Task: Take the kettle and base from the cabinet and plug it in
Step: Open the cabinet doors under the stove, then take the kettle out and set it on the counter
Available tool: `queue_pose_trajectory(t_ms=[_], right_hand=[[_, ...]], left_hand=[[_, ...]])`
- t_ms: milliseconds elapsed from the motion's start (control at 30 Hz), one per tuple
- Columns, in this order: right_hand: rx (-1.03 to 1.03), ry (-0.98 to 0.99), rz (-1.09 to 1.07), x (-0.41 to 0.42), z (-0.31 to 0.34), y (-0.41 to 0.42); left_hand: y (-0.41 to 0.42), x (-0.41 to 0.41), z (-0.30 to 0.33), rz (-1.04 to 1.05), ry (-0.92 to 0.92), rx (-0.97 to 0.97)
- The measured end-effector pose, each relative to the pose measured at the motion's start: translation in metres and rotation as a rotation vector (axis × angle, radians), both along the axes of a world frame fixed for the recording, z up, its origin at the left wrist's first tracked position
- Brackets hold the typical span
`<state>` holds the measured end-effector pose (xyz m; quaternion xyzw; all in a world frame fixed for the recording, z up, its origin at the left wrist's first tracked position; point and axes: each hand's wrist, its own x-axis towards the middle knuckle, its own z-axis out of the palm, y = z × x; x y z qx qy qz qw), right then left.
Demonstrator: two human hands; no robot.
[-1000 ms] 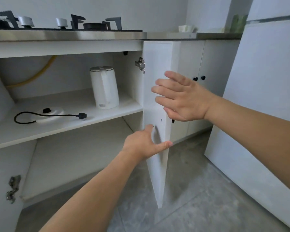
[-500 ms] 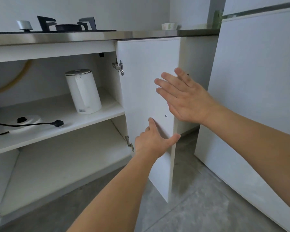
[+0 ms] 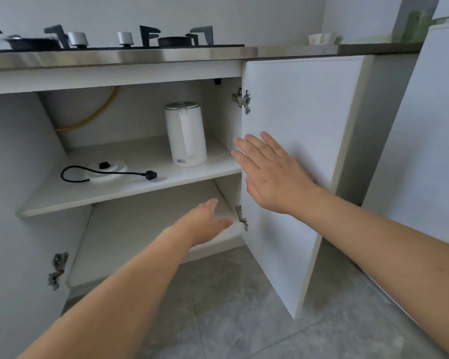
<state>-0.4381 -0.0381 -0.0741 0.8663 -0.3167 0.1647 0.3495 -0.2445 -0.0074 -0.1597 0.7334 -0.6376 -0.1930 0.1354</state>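
A white kettle [image 3: 186,133] stands upright at the right end of the cabinet's upper shelf [image 3: 130,189]. Its round white base [image 3: 109,171] lies to the left on the same shelf, with a black cord and plug [image 3: 151,174] trailing across it. My right hand [image 3: 270,172] is spread open in front of the inner face of the open right door [image 3: 296,125], fingers reaching toward the cabinet opening. My left hand [image 3: 205,221] is open and empty below the shelf, in front of the lower compartment. Neither hand touches the kettle or the base.
A gas hob [image 3: 114,40] sits on the steel-edged counter above the cabinet. A small bowl [image 3: 322,38] stands at the counter's far right. A yellow hose [image 3: 94,117] runs behind the shelf. The left door's hinge [image 3: 57,270] shows at lower left. A white panel [image 3: 430,151] stands on the right.
The right door has swung fully open. My left hand has let go of the door's edge and moved left toward the lower compartment. My right hand has moved toward the opening.
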Motion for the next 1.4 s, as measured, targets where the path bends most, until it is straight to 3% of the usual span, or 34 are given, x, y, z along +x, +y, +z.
queue_pose_trajectory(t_ms=[500, 633, 867, 1067, 1167, 1267, 1400], right_hand=[[0.639, -0.384, 0.264, 0.217, -0.031, -0.001], [0.812, -0.450, 0.264, 0.260, -0.037, -0.014], [0.999, -0.568, 0.242, 0.326, -0.049, -0.053], [1.011, -0.618, 0.276, 0.388, -0.059, -0.088], [0.906, -0.483, 0.362, 0.412, -0.065, -0.099], [0.860, -0.346, 0.398, 0.431, -0.075, -0.109], [1.054, -0.493, 0.341, 0.453, -0.086, -0.128]], left_hand=[[0.084, 0.209, 0.005, 0.369, 0.050, -0.109], [0.077, 0.249, 0.010, 0.511, 0.154, -0.246], [0.034, 0.307, 0.015, 0.867, 0.223, -0.677], [-0.012, 0.361, 0.018, 0.924, 0.360, -0.755], [-0.032, 0.378, 0.020, 0.922, 0.284, -0.805], [-0.046, 0.389, 0.026, 0.879, 0.079, -0.877], [-0.070, 0.406, 0.031, 0.770, 0.001, -0.683]])
